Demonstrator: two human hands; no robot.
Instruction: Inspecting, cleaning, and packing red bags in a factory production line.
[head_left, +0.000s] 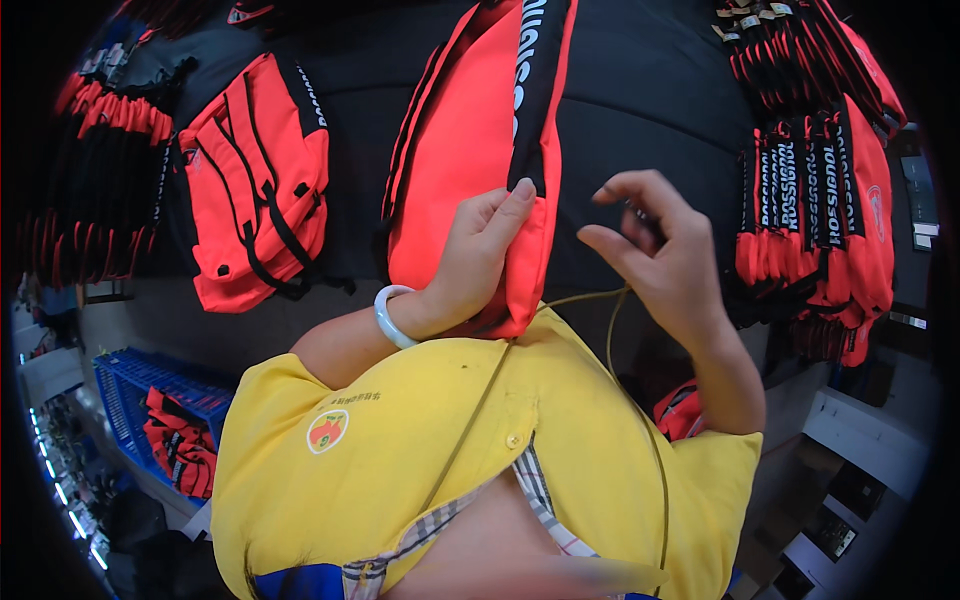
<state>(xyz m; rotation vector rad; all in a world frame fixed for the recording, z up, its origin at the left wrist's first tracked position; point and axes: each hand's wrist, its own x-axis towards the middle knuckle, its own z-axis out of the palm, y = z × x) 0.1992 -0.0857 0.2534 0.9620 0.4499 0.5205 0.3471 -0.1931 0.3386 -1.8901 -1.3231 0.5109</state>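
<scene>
A bright red bag with a black side panel and white lettering lies in front of me, its near end against my yellow shirt. My left hand grips its near end, thumb on top and the other fingers partly hidden. To the right of the bag, my right hand is raised and touches nothing on it. Its thumb and forefinger are apart, while the other fingers curl round a small dark thing, too hidden to name. A thin olive cord loops from my neck towards this hand.
On the dark table, a red backpack with black straps lies to the left. Stacks of red and black bags stand at the far left and right. A blue crate with red pieces stands at lower left.
</scene>
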